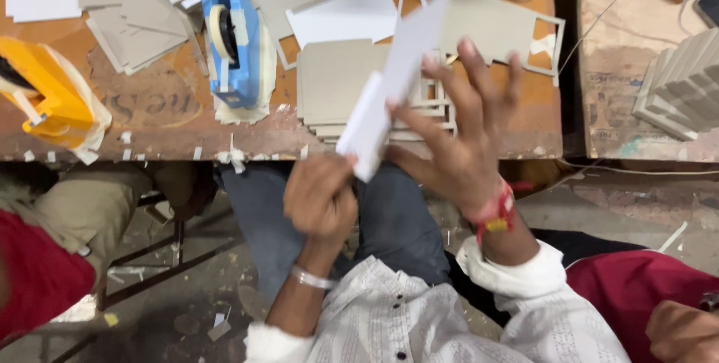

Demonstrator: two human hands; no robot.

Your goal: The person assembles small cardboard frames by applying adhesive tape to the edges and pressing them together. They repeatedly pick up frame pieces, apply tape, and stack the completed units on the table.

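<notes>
Left hand [322, 198] pinching white card [393, 71] at near end, right hand [460, 131] open, fingers splayed behind it, over grey board stack [337, 78].

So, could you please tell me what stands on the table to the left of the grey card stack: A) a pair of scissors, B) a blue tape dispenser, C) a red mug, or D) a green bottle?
B: a blue tape dispenser stands on the table left of the grey card stack, while the left hand and right hand hold a white card piece.
</notes>
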